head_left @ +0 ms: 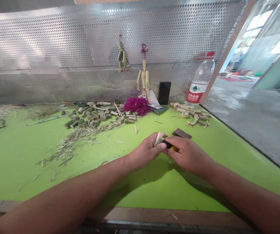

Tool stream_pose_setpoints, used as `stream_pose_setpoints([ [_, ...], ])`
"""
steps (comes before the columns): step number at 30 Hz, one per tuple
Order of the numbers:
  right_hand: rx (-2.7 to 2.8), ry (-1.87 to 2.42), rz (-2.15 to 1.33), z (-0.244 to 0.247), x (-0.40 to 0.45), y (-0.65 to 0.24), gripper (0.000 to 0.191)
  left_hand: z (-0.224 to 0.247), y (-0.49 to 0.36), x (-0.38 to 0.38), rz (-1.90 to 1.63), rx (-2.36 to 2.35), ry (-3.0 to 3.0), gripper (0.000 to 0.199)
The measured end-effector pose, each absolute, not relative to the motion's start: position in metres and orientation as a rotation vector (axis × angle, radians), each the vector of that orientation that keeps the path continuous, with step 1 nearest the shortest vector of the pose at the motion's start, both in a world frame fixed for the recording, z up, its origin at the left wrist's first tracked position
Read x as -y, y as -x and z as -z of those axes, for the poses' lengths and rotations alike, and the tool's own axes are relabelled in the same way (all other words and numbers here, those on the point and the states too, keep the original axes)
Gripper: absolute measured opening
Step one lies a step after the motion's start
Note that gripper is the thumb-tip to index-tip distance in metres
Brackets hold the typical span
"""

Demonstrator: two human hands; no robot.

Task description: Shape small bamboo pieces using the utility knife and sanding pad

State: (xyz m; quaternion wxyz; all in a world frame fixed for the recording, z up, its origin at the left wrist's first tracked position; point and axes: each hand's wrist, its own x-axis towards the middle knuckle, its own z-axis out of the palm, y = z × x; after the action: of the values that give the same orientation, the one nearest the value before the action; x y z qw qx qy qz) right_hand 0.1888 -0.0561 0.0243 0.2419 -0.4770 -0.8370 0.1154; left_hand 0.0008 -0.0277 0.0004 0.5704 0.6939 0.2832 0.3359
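My left hand is closed around a short pale bamboo piece, which sticks up tilted between thumb and fingers. Held in my right hand is a black-and-yellow utility knife; its front end meets the bamboo piece at my left thumb, and its blade is mostly hidden. Both hands meet just above the green tabletop. Right behind my right hand lies a folded dark brown sheet, perhaps sandpaper.
Cut bamboo tubes and shavings cover the left middle. Behind are a purple string bundle, a phone and a water bottle. Jointed bamboo figures hang on a perforated metal panel; more bamboo parts lie right.
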Motion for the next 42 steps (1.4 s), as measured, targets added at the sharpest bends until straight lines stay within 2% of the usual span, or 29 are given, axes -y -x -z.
stream_pose_setpoints([
  [5, 2.317, 1.322, -0.313, -0.0252, 0.0568, -0.1890, 0.027, 0.0016, 0.0002, 0.0272, -0.789, -0.714, -1.643, 0.051],
  [13, 2.279, 1.297, -0.231, -0.0224, 0.0570, -0.1879, 0.030, 0.0002, -0.0024, 0.0254, -0.850, -0.620, -1.664, 0.040],
  [42, 2.250, 1.303, -0.189, -0.0211, 0.0580, -0.1875, 0.025, -0.0021, -0.0018, 0.0270, -0.837, -0.695, -1.672, 0.039],
])
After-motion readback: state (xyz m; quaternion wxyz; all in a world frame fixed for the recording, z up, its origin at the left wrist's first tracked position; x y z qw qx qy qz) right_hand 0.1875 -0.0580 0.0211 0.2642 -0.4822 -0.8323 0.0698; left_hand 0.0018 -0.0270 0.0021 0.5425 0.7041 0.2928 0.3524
